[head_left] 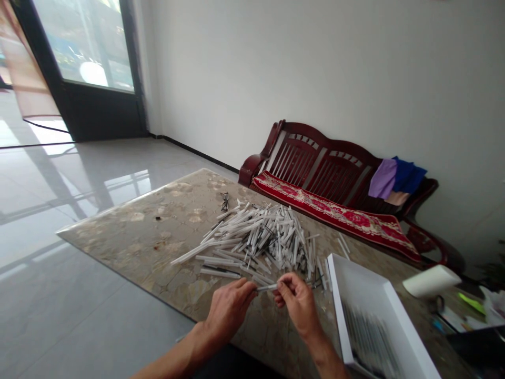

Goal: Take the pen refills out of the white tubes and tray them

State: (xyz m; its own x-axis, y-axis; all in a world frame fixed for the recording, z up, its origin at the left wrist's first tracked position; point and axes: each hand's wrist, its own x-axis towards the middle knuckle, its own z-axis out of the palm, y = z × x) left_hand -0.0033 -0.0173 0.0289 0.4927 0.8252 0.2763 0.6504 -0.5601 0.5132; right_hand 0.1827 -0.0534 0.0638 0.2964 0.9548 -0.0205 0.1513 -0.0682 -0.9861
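Note:
Between my two hands is a slim pen [267,288], greyish white and held level just above the near part of the table. My left hand [232,300] is closed on its left end. The fingertips of my right hand [295,297] pinch the other end. Right behind the hands spreads a heap of loose pen barrels [272,231], white and translucent, with some dark pieces among them. To the right of my right hand stands an open white box [359,276], in which many slim pens [366,331] lie side by side in a row.
The patterned table [177,221] carries a small bundle of dark pieces [224,201] behind the heap. A white roll [432,280] and assorted clutter [469,316] lie beyond the box. Behind the table stands a dark red wooden bench [327,163] with cloths on its backrest.

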